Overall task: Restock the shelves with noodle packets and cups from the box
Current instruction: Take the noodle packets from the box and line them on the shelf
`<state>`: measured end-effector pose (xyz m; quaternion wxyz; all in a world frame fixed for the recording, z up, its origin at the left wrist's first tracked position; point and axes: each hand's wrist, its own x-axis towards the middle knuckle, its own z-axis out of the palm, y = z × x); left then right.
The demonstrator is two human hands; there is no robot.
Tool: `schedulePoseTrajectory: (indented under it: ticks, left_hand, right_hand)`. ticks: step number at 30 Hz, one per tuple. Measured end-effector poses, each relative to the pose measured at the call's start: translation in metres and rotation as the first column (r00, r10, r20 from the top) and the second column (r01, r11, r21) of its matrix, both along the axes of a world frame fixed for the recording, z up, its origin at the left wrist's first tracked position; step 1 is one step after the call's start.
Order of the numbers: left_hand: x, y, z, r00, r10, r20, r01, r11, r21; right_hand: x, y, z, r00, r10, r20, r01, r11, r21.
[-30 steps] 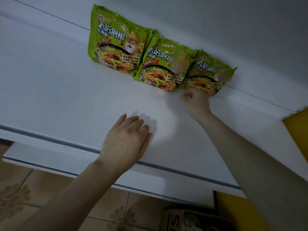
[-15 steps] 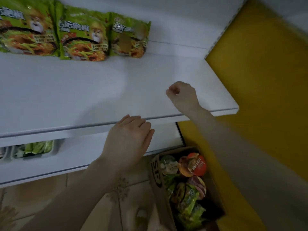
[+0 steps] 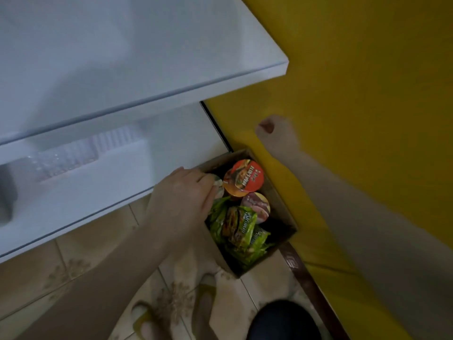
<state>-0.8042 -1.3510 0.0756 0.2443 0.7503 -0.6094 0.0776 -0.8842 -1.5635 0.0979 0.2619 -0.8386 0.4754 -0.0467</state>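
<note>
**Q:** What is on the left of the frame?

**A:** Two white shelves, seen from above. The upper shelf (image 3: 122, 57) fills the upper left. The lower shelf (image 3: 85, 192) sticks out beneath it and carries something clear and ridged, too blurred to name. Beige patterned floor (image 3: 73, 266) tiles run along the bottom left.

**Q:** And the hands?

**A:** A bare forearm rises from the lower left to the left hand (image 3: 186, 192) at the centre of the frame. Its fingers bend down over the left edge of the box (image 3: 282, 209) and touch a pale cup (image 3: 218, 186). I cannot tell whether they actually grip it. The right hand (image 3: 277, 133) is right of centre, above the box and in front of the wall. It is blurred, curled into a loose fist and holds nothing.

**Q:** Where are the noodles?

**A:** In the open cardboard box, which stands on the floor just below centre, against the wall. An orange cup (image 3: 244, 177) sits at its far end beside the pale one. A pink cup (image 3: 256, 207) is just below the orange one. Green packets (image 3: 241, 229) are heaped in the near half.

**Q:** What is on the right?

**A:** A yellow wall (image 3: 355, 94) fills that whole side, crossed by the right forearm.
</note>
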Motion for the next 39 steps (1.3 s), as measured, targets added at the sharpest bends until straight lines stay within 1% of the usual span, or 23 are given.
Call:
schedulePoseTrajectory:
  ticks: [4, 6, 7, 9, 12, 15, 19, 24, 27, 29, 33, 35, 39]
  left_hand:
    - [-0.021, -0.018, -0.025, 0.999, -0.026, -0.044, 0.032, 0.99, 0.137]
    - [-0.031, -0.028, -0.039, 0.994, -0.04, -0.099, 0.06, 0.978, 0.202]
    - [-0.035, -0.032, -0.045, 0.99, -0.053, -0.133, 0.084, 0.969, 0.234]
    - [-0.045, -0.04, -0.06, 0.986, -0.066, -0.154, 0.11, 0.949, 0.295]
    - [-0.057, -0.048, -0.087, 0.975, -0.085, -0.207, 0.161, 0.91, 0.382]
    - [-0.064, -0.054, -0.123, 0.956, -0.111, -0.271, 0.221, 0.881, 0.418]
    - [-0.067, -0.062, -0.179, 0.94, -0.14, -0.312, 0.282, 0.833, 0.475]
    - [-0.074, -0.075, -0.234, 0.941, -0.166, -0.296, 0.309, 0.778, 0.547]
    - [-0.086, -0.092, -0.262, 0.918, -0.25, -0.309, 0.387, 0.738, 0.553]
    - [-0.095, -0.106, -0.283, 0.901, -0.306, -0.307, 0.429, 0.732, 0.529]
    - [-0.117, -0.137, -0.318, 0.879, -0.357, -0.315, 0.475, 0.705, 0.526]
    - [-0.125, -0.152, -0.332, 0.86, -0.393, -0.326, 0.51, 0.66, 0.551]
    - [-0.136, -0.172, -0.353, 0.83, -0.457, -0.32, 0.537, 0.497, 0.681]
  right_hand:
    - [-0.039, -0.022, -0.037, 0.995, -0.051, -0.081, 0.054, 0.998, 0.034]
    - [-0.055, -0.029, -0.055, 0.992, -0.078, -0.102, 0.084, 0.995, 0.062]
    - [-0.063, -0.031, -0.064, 0.989, -0.089, -0.12, 0.099, 0.992, 0.075]
    - [-0.08, -0.034, -0.082, 0.981, -0.11, -0.162, 0.128, 0.986, 0.107]
    - [-0.103, -0.031, -0.112, 0.972, -0.16, -0.173, 0.189, 0.968, 0.165]
    - [-0.125, -0.024, -0.144, 0.955, -0.221, -0.197, 0.263, 0.938, 0.225]
    - [-0.151, -0.006, -0.193, 0.936, -0.285, -0.207, 0.331, 0.913, 0.239]
    - [-0.186, 0.015, -0.261, 0.892, -0.364, -0.27, 0.438, 0.845, 0.306]
    - [-0.204, 0.021, -0.294, 0.854, -0.423, -0.304, 0.509, 0.802, 0.314]
    - [-0.214, 0.022, -0.313, 0.824, -0.47, -0.316, 0.556, 0.779, 0.291]
    - [-0.23, 0.021, -0.345, 0.802, -0.506, -0.318, 0.59, 0.753, 0.29]
    - [-0.235, 0.021, -0.36, 0.799, -0.517, -0.307, 0.597, 0.737, 0.317]
    - [-0.236, 0.017, -0.384, 0.794, -0.535, -0.29, 0.609, 0.699, 0.375]
